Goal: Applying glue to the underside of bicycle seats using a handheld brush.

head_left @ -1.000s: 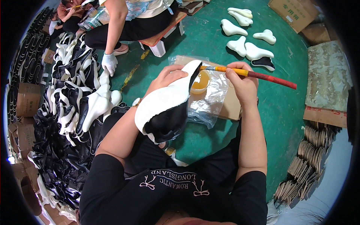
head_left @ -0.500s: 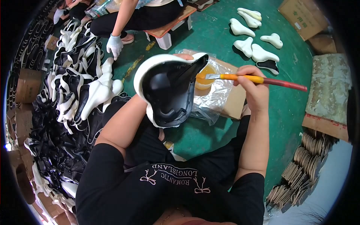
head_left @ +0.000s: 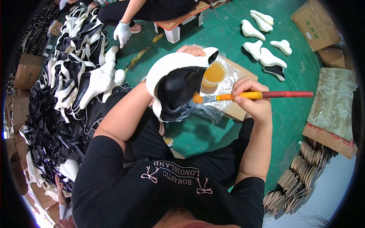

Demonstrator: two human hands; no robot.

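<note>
A bicycle saddle, with a white foam pad and a black shell (head_left: 173,89) facing up, is tilted in front of me. My left hand (head_left: 192,50) grips it from behind, its fingers curled over the far edge and the rest hidden. A flat paintbrush (head_left: 247,95) with a yellow and red handle is pinched in my right hand (head_left: 254,100). Its orange-wet bristles touch the shell's right edge. Just beyond the brush stands a translucent cup (head_left: 214,73) of amber-yellow liquid. The cup rests on clear plastic film (head_left: 232,78) over a cardboard box (head_left: 245,76).
On the left is a large heap of saddles and black shells (head_left: 57,133). Several white saddles (head_left: 270,57) lie on the green floor at far right. Cartons (head_left: 315,24) and stacked brown pieces (head_left: 292,178) line the right side. A co-worker's gloved hand (head_left: 122,33) hangs near the heap.
My right hand has lowered the brush from beside the cup to the saddle shell's edge. The saddle has tilted and shifted slightly right. Another person's arm now shows at lower left.
</note>
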